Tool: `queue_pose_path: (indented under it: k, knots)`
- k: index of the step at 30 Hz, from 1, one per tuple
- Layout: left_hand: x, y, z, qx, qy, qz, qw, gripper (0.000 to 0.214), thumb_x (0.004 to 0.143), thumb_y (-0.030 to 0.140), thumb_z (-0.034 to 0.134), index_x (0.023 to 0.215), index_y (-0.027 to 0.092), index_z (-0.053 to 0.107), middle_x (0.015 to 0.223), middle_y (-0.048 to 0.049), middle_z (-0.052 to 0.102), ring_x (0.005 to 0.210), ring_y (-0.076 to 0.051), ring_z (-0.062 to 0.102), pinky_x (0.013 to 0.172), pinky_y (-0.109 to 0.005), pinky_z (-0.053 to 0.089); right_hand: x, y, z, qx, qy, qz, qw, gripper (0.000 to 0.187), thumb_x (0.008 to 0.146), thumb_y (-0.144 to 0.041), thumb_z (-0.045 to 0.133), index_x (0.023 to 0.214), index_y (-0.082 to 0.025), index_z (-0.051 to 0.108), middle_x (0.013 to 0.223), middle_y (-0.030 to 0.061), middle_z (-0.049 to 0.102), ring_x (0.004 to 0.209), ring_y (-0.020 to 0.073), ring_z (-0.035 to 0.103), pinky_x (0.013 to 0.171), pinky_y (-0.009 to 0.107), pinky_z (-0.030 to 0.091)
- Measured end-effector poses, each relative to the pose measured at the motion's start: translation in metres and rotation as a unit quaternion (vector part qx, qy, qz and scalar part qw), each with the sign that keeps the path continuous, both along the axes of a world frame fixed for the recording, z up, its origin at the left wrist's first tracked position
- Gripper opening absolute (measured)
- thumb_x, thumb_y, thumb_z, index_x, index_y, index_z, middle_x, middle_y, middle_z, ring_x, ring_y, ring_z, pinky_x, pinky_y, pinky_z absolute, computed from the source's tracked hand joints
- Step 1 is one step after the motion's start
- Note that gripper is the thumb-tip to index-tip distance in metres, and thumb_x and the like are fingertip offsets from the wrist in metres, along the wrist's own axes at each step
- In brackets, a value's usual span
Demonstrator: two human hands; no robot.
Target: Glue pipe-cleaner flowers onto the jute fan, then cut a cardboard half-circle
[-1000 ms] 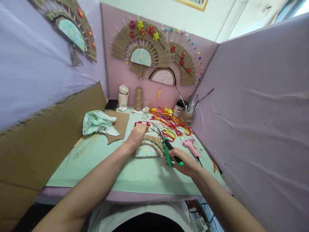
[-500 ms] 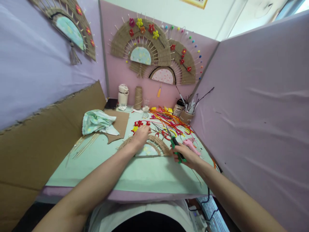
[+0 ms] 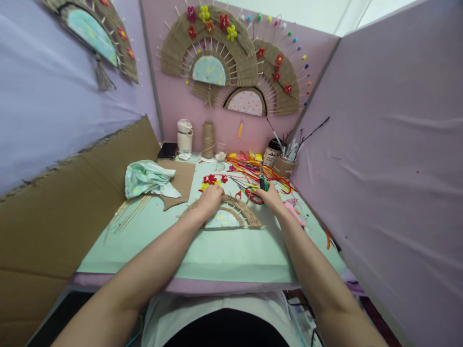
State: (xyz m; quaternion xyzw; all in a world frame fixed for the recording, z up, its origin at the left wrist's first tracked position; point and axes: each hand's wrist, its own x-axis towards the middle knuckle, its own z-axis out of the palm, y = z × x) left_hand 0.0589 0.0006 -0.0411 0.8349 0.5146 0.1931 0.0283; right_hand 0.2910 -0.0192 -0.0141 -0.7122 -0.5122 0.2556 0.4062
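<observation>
My left hand (image 3: pixel 211 201) rests at the upper edge of a small twine-wrapped fan (image 3: pixel 249 212), its fingers curled together; what lies under the fingertips is hidden. The fan has a pale blue-green half-circle of fabric in its middle and lies flat on the table. Beyond that hand are red and yellow flowers (image 3: pixel 211 179). My right hand (image 3: pixel 272 198) is closed round green-and-black-handled pliers (image 3: pixel 263 182), whose jaws point away from me. Scissors with red handles (image 3: pixel 255 196) lie just left of this hand, and a pink glue gun (image 3: pixel 294 213) lies to its right.
Colourful pipe cleaners (image 3: pixel 249 166) spread across the back right, near a pot of brushes and twigs (image 3: pixel 284 166). A twine spool (image 3: pixel 209 140) and white bottle (image 3: pixel 184 137) stand at the back. Green cloth (image 3: pixel 146 178) lies on cardboard (image 3: pixel 186 176) at left, beside thin sticks (image 3: pixel 132 214).
My right hand has moved forward with the pliers, from beside the fan's right end to the scissors and pipe cleaners. My left hand stays at the fan. The view has tilted down slightly.
</observation>
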Motion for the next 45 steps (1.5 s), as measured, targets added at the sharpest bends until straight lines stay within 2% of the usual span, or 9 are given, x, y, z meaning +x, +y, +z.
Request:
queue_pose_path:
  k: [6, 16, 23, 28, 31, 34, 36, 42, 45]
  knots:
    - [0.001, -0.001, 0.001, -0.003, -0.007, -0.008, 1.000, 0.014, 0.085, 0.021, 0.055, 0.084, 0.014, 0.067, 0.091, -0.0120, 0.062, 0.091, -0.025, 0.057, 0.079, -0.036, 0.043, 0.001, 0.004, -0.016, 0.005, 0.008, 0.002, 1.000, 0.054, 0.061, -0.048, 0.065, 0.104, -0.021, 0.046, 0.102, 0.0102, 0.061, 0.091, 0.0269, 0.057, 0.078, 0.037, 0.043]
    - [0.003, 0.002, 0.001, -0.014, -0.005, -0.020, 1.000, 0.015, 0.084, 0.025, 0.057, 0.085, 0.015, 0.068, 0.091, -0.0110, 0.064, 0.093, -0.025, 0.058, 0.082, -0.036, 0.044, -0.002, 0.003, -0.015, 0.037, 0.007, 0.007, 0.999, 0.044, 0.063, -0.045, 0.063, 0.096, -0.024, 0.043, 0.095, 0.0057, 0.059, 0.088, 0.0238, 0.057, 0.080, 0.037, 0.043]
    - [-0.010, -0.001, 0.013, 0.002, -0.047, 0.005, 0.999, 0.022, 0.088, 0.020, 0.048, 0.090, 0.015, 0.069, 0.097, -0.0099, 0.066, 0.099, -0.024, 0.057, 0.089, -0.035, 0.043, -0.003, 0.002, -0.015, 0.040, -0.025, -0.010, 0.999, 0.044, 0.064, -0.043, 0.061, 0.098, -0.023, 0.042, 0.094, 0.0055, 0.060, 0.085, 0.0232, 0.058, 0.076, 0.036, 0.045]
    - [-0.014, -0.011, 0.025, -0.019, -0.021, 0.021, 0.999, 0.018, 0.085, 0.020, 0.055, 0.091, 0.015, 0.070, 0.100, -0.0109, 0.066, 0.101, -0.024, 0.057, 0.090, -0.034, 0.043, -0.003, 0.001, -0.009, 0.047, -0.057, 0.002, 0.997, 0.050, 0.066, -0.044, 0.060, 0.106, -0.019, 0.043, 0.105, 0.0096, 0.060, 0.092, 0.0240, 0.059, 0.080, 0.035, 0.045]
    - [-0.005, -0.020, 0.038, -0.044, 0.048, 0.000, 0.998, 0.020, 0.085, 0.022, 0.054, 0.094, 0.016, 0.072, 0.098, -0.0120, 0.066, 0.099, -0.025, 0.059, 0.086, -0.034, 0.044, -0.004, 0.003, 0.002, 0.045, -0.129, 0.014, 0.991, 0.056, 0.066, -0.042, 0.061, 0.114, -0.017, 0.044, 0.112, 0.0136, 0.059, 0.100, 0.0275, 0.058, 0.083, 0.038, 0.045]
    - [0.010, -0.025, 0.050, -0.049, 0.121, -0.018, 0.991, 0.023, 0.083, 0.018, 0.054, 0.097, 0.017, 0.072, 0.096, -0.0123, 0.066, 0.096, -0.025, 0.060, 0.081, -0.034, 0.044, -0.007, 0.010, 0.013, 0.027, -0.241, 0.032, 0.970, 0.062, 0.065, -0.042, 0.063, 0.117, -0.014, 0.045, 0.120, 0.0187, 0.056, 0.109, 0.0343, 0.055, 0.087, 0.044, 0.044]
    - [0.020, -0.027, 0.053, -0.040, 0.129, -0.020, 0.991, 0.024, 0.083, 0.017, 0.053, 0.099, 0.017, 0.072, 0.097, -0.0118, 0.065, 0.097, -0.024, 0.060, 0.082, -0.033, 0.043, -0.010, 0.015, 0.017, 0.021, -0.292, 0.024, 0.956, 0.063, 0.065, -0.043, 0.063, 0.117, -0.013, 0.046, 0.122, 0.0210, 0.055, 0.113, 0.0372, 0.052, 0.089, 0.047, 0.042]
    - [0.037, -0.026, 0.037, -0.019, 0.062, -0.059, 0.996, 0.024, 0.084, 0.018, 0.054, 0.101, 0.017, 0.071, 0.101, -0.0114, 0.063, 0.100, -0.024, 0.056, 0.086, -0.034, 0.043, -0.011, 0.020, 0.007, 0.025, -0.286, -0.024, 0.958, 0.062, 0.069, -0.043, 0.061, 0.120, -0.013, 0.043, 0.123, 0.0207, 0.054, 0.114, 0.0370, 0.051, 0.089, 0.048, 0.042]
    - [0.044, -0.018, 0.037, -0.008, 0.031, -0.074, 0.997, 0.024, 0.085, 0.017, 0.052, 0.100, 0.017, 0.071, 0.102, -0.0108, 0.064, 0.102, -0.023, 0.056, 0.089, -0.035, 0.044, -0.004, 0.019, 0.001, 0.033, -0.263, -0.050, 0.963, 0.064, 0.068, -0.042, 0.062, 0.122, -0.013, 0.042, 0.123, 0.0205, 0.054, 0.114, 0.0367, 0.051, 0.091, 0.049, 0.041]
